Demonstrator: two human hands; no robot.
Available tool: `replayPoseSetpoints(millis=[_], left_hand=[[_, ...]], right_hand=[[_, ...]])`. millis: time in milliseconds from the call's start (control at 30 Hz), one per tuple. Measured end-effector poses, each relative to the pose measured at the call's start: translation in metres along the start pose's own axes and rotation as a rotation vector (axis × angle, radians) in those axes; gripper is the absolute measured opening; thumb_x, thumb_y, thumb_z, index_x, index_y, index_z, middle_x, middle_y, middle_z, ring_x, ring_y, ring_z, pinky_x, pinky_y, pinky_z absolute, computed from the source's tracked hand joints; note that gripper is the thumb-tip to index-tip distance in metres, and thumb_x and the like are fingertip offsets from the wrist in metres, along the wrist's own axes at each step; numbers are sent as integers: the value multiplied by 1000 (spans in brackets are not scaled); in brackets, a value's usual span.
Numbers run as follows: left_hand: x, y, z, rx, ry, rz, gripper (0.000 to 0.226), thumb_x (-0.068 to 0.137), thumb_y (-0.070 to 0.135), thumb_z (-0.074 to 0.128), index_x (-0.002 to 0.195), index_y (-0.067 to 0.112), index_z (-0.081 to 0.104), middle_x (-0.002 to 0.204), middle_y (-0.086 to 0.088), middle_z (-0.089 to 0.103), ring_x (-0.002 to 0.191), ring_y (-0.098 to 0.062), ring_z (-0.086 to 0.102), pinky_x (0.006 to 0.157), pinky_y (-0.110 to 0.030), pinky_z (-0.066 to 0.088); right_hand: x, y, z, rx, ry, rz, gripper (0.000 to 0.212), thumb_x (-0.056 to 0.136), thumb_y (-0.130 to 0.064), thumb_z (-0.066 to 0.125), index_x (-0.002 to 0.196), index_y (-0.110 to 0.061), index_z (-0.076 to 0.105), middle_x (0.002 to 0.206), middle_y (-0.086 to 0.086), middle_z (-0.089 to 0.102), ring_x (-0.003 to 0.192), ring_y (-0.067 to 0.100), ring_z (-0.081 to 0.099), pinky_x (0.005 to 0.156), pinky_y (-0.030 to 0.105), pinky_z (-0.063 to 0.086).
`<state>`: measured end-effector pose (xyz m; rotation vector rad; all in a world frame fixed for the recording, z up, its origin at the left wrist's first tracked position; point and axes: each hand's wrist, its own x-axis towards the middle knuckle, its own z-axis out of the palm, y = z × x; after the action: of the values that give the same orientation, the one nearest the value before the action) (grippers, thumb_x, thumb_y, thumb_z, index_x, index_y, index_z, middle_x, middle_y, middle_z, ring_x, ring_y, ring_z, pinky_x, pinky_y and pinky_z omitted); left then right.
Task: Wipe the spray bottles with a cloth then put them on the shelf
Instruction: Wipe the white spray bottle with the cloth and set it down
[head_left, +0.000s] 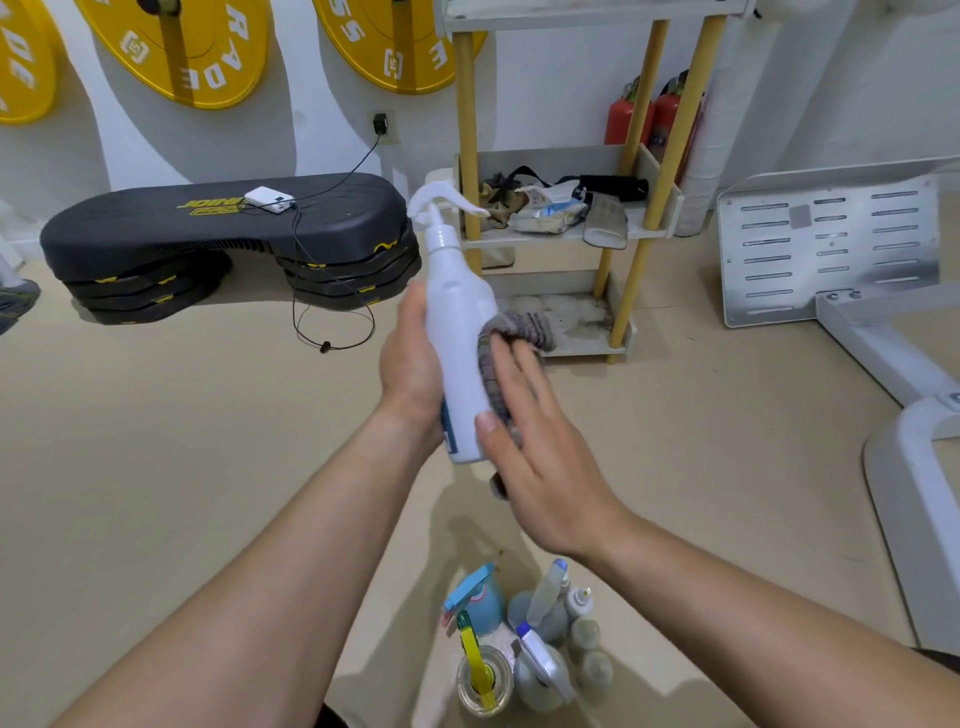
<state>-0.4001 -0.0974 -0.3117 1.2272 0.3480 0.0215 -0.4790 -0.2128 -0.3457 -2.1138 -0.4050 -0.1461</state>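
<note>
Clasps white spray bottle (457, 322) in left grip (410, 358), nearly upright, in mid-air short of shelf (561, 236). Presses grey cloth (514, 327) against its side with right grip (540, 447), fingers straight. Open floor (208, 441) ahead. On middle tier: straps, packets. Below arms: more spray bottles (519, 644).

3 yellow weight plates (176, 47) hang on a white wall (311, 119) above a black step platform (223, 223).

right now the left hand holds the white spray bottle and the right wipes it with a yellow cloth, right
The cloth is grey, not yellow, per the head view; the left hand holds the white spray bottle, the right hand wipes.
</note>
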Motion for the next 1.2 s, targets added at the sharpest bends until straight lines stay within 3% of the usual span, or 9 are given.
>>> replayPoseSetpoints(millis=[67, 200, 433, 533, 667, 833, 967, 1100, 1200], left_hand=[[-1, -1, -2, -61, -55, -41, 62, 61, 72, 66, 87, 16, 62, 90, -14, 66, 83, -31, 64, 86, -46, 50], [1, -14, -1, -53, -140, -81, 116, 52, 85, 77, 136, 9, 52, 135, -24, 60, 116, -41, 66, 100, -60, 51], [-20, -15, 1, -78, -280, -121, 58, 99, 57, 43, 119, 10, 70, 105, -11, 76, 97, -26, 73, 86, -35, 59], [-27, -16, 5, -103, -367, -176, 54, 100, 48, 33, 118, 12, 69, 95, -10, 75, 86, -22, 73, 72, -28, 60], [-39, -22, 11, -166, -386, -162, 58, 97, 51, 40, 127, 8, 66, 110, -14, 72, 102, -27, 70, 87, -34, 56], [-31, -20, 18, -131, -311, -39, 81, 68, 60, 76, 127, 5, 63, 118, -19, 71, 109, -36, 69, 103, -55, 51], [-13, -12, 7, -196, -254, -79, 82, 61, 69, 80, 114, 7, 66, 105, -21, 62, 95, -35, 62, 94, -54, 50], [-6, -10, -2, -198, -223, -87, 103, 52, 76, 82, 123, 3, 64, 112, -23, 61, 101, -35, 60, 103, -54, 45], [-9, -7, -2, -58, -117, 6, 75, 76, 73, 69, 108, 5, 71, 106, -20, 72, 95, -31, 68, 102, -55, 49]], right_hand=[[-1, 1, 0, 9, -5, 7, 61, 101, -52, 30, 152, -56, -4, 161, -29, -3, 149, 10, 28, 112, 35, 41], [7, 0, -9, -12, 44, 29, 58, 100, -48, 28, 152, -43, 3, 166, -17, 5, 140, -22, -7, 104, -4, 3], [15, -2, -10, -30, 62, -5, 60, 91, -64, 21, 148, -50, 5, 166, -16, -2, 133, -28, -11, 106, 0, 1], [23, -2, -15, 28, 154, -54, 58, 95, -57, 26, 151, -43, 16, 163, -18, 10, 142, -20, 0, 110, 3, 6], [35, 1, -25, 305, 220, 17, 44, 101, -41, 38, 145, -37, 42, 154, -11, 42, 141, -2, 37, 118, 26, 29], [31, -4, -35, 686, 218, 240, 27, 109, -24, 36, 118, -21, 61, 92, -18, 73, 85, -7, 66, 76, 12, 49], [16, -10, -24, 694, 118, 239, 38, 110, -22, 33, 144, -12, 47, 123, -9, 64, 102, -13, 62, 85, 8, 48], [10, -4, -11, 569, 71, 122, 46, 99, -48, 40, 143, -56, 31, 147, -33, 43, 139, -1, 42, 117, 44, 36], [11, -5, -14, 287, 109, 26, 54, 100, -48, 33, 152, -46, 19, 164, -21, 17, 150, -8, 11, 122, 21, 14]])
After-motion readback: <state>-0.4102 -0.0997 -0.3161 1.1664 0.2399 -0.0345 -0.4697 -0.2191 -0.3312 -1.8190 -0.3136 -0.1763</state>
